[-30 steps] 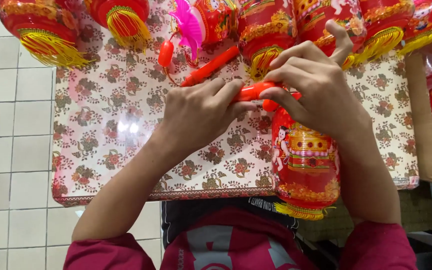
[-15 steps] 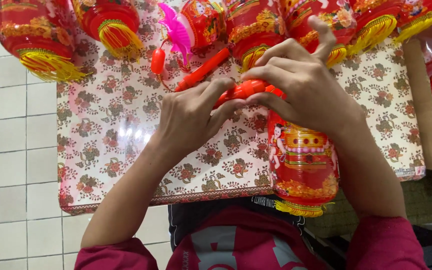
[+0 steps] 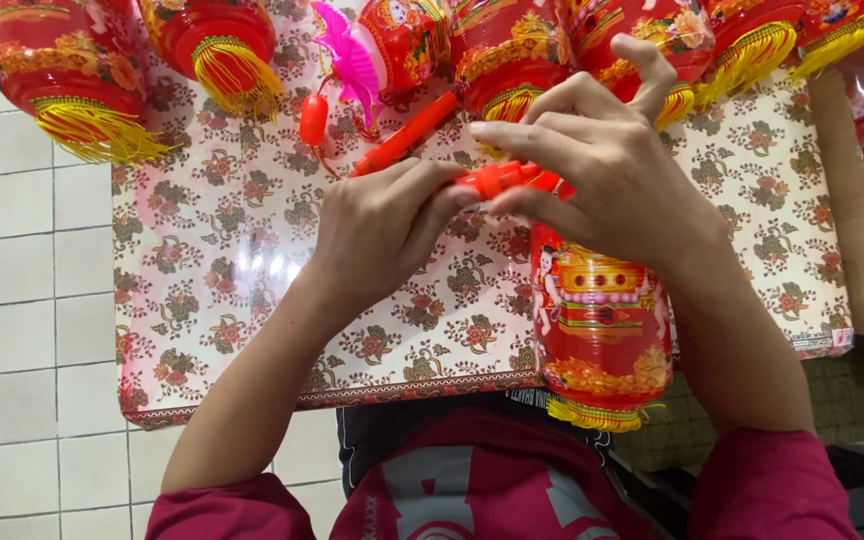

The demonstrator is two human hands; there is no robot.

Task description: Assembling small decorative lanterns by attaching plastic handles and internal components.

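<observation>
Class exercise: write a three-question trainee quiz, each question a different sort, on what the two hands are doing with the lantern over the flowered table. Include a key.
1. True or false: both hands grip the orange stick.
2. Where does the red lantern hang: A above the stick, B below the right hand, C on the floor?
3. What colour are the lantern fringes?

Key:
1. True: left hand and right hand pinch the orange stick.
2. B: the red lantern hangs at the table edge.
3. Yellow.
</observation>
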